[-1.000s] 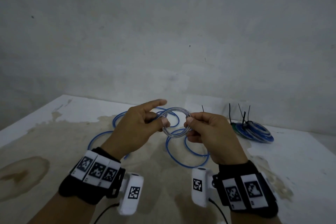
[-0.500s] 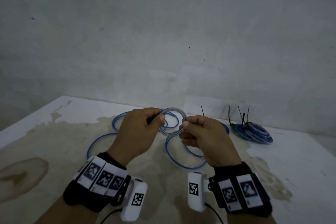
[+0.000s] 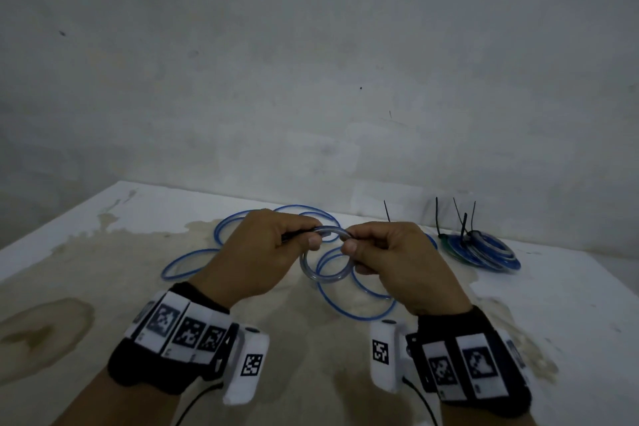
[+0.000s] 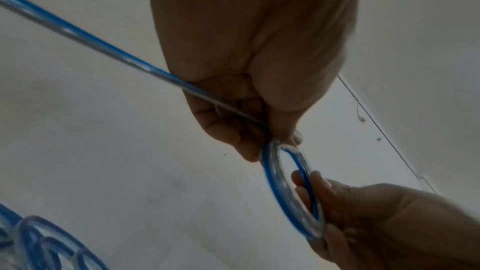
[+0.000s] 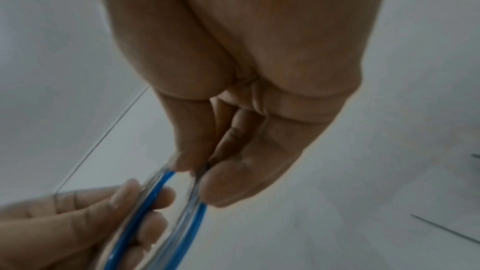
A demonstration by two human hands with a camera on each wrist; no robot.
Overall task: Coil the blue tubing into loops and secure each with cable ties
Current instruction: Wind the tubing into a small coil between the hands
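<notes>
Head view: the small tubing coil point(image 3: 323, 258) hangs between both grips, pinched at its top by the left hand point(image 3: 266, 254) and right hand point(image 3: 390, 263), thumbs nearly meeting. If either pinch loosens, the springy turns would likely fan apart. Loose blue tubing point(image 3: 356, 301) trails below onto the table point(image 3: 553, 304); tied coils point(image 3: 484, 251) lie beyond the right hand.

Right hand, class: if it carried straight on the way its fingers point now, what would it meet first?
The right hand points left across the small coil it pinches, toward the left hand gripping the coil's other side. It would probably meet the left hand's fingers first, though depth is hard to judge.
</notes>
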